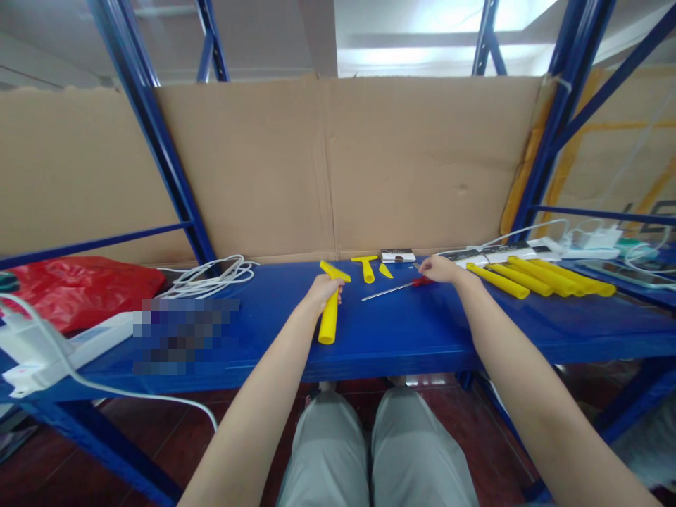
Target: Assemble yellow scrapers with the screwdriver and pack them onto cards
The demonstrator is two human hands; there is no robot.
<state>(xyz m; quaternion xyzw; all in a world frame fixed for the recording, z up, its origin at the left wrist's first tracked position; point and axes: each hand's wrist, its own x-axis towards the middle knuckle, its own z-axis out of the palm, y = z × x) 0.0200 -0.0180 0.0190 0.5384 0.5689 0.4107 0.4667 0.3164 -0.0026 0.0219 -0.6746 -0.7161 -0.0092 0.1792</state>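
Note:
My left hand [328, 289] is wrapped round the tube handle of a yellow T-shaped scraper [328, 320], its flat angled head tilted up above my fingers. Just behind the handle end of a screwdriver [389, 290], my right hand [439, 269] is closed with its fingertips together near the blue tabletop. Whatever lies between those fingertips is too small to make out. The screwdriver rests on the table, its red grip close under my right hand. Farther back lie a shorter yellow T-shaped piece [368, 269] and a small yellow blade-like piece [385, 270].
Several yellow tubes [549, 277] lie at the right on the blue table [296, 359]. A small black-and-white box [398, 255] stands at the back against the cardboard [253, 162]. On the left are a coiled white cable [211, 277], a red bag [89, 285] and a power strip [100, 341].

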